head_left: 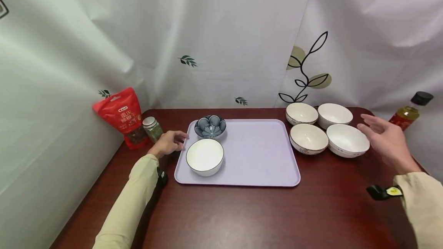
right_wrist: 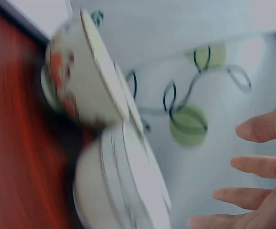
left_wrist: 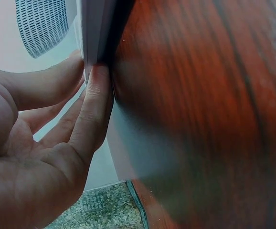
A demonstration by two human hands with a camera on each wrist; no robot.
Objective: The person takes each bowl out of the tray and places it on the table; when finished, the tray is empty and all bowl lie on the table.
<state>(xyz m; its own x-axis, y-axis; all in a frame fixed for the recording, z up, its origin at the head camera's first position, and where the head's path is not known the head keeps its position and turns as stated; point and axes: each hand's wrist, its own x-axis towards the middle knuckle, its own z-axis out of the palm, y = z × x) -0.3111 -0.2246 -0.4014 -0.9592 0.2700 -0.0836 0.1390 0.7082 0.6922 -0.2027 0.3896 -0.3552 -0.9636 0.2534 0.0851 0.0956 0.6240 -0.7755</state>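
My left hand is at the left edge of the lilac tray. In the left wrist view its thumb and fingers pinch the tray's rim. On the tray stand a dark blue petal-patterned bowl and, in front of it, a white bowl with a dark rim. My right hand hovers beside the front right white bowl, fingers spread and holding nothing. Left of that bowl is a flower-patterned bowl, whose painted side shows in the right wrist view.
Two more bowls, one patterned and one white, stand behind the front pair. A red pouch and a herb jar are left of the tray. An oil bottle stands behind my right hand.
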